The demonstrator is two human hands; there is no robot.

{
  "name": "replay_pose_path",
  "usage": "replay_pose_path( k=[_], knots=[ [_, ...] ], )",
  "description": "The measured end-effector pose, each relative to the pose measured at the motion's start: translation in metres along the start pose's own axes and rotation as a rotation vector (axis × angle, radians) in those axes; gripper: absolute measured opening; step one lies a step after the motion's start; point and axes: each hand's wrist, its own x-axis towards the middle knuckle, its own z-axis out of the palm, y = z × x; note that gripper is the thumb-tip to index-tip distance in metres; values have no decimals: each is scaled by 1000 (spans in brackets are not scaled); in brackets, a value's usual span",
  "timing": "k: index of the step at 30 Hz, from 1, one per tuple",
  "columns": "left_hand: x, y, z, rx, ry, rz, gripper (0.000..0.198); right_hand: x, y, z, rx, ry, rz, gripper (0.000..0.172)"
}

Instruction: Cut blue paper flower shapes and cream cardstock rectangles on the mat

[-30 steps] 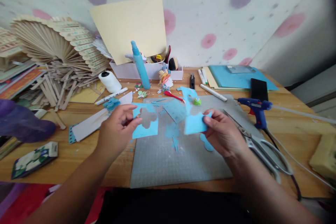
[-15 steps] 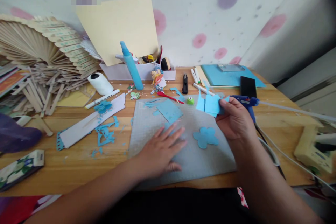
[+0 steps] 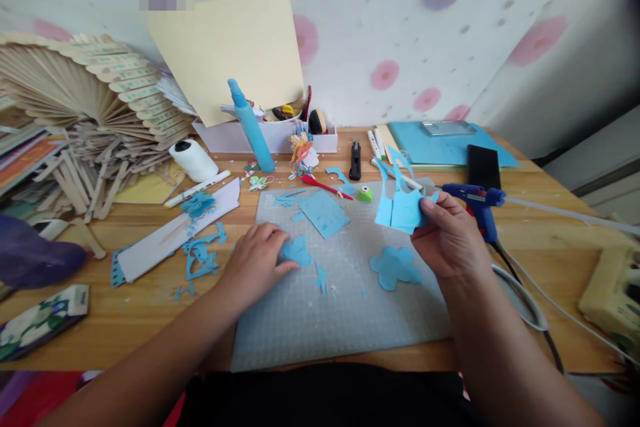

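Left hand lies curled on the cutting mat, fingertips pinching a small blue paper scrap. Right hand grips a blue paper offcut at its right edge, lifted above the mat; the sheet stands roughly upright, long axis about vertical, its thin cut strips pointing up and away. A blue flower cutout lies flat on the mat just below that hand.

Step in hand, as judged: gathering cut pieces and separating waste. The next move calls for lifting the scrap cleanly without tearing it. Scissors by the right forearm are mostly hidden, probably lying idle. Blue glue gun rests on the table just beyond.
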Motion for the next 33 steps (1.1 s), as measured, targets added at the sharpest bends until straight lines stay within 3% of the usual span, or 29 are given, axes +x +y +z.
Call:
replay_pose_path(
  k=[4,7,11,12,14,16,17,19,22,24,26,28,30,33],
  knots=[
    [5,-2,1,-44,-83,-6,21,-3,-2,5,251,127,9,24],
    [5,-17,-4,-36,-95,2,11,-4,-3,5,297,148,9,24],
    [2,-25,-10,54,50,-41,11,-3,-5,5,322,163,15,25],
    [1,-18,-8,64,102,2,16,-3,-5,6,324,168,14,25],
    [-2,6,-1,24,87,230,27,-2,-6,7,324,176,10,25],
    [-3,33,8,-10,-100,464,49,-3,-6,7,325,184,12,24],
    [-2,43,12,-15,-184,492,60,-3,-6,7,327,188,16,24],
    [-1,51,17,-3,-321,471,74,-4,-4,4,327,194,24,24],
    [-2,24,18,60,-372,371,76,-6,-3,0,324,203,18,22],
    [-6,-8,16,116,-331,289,70,-6,-3,-1,328,216,10,22],
    [-7,-35,12,184,-248,107,58,-6,-5,1,330,224,7,22],
    [-1,-46,8,253,-141,-70,56,-5,-7,3,330,229,0,22],
    [16,-35,6,258,-59,-72,58,-4,-7,5,325,234,-17,23],
    [52,8,9,161,-140,110,70,-2,-5,5,315,250,-33,25]
  ],
)
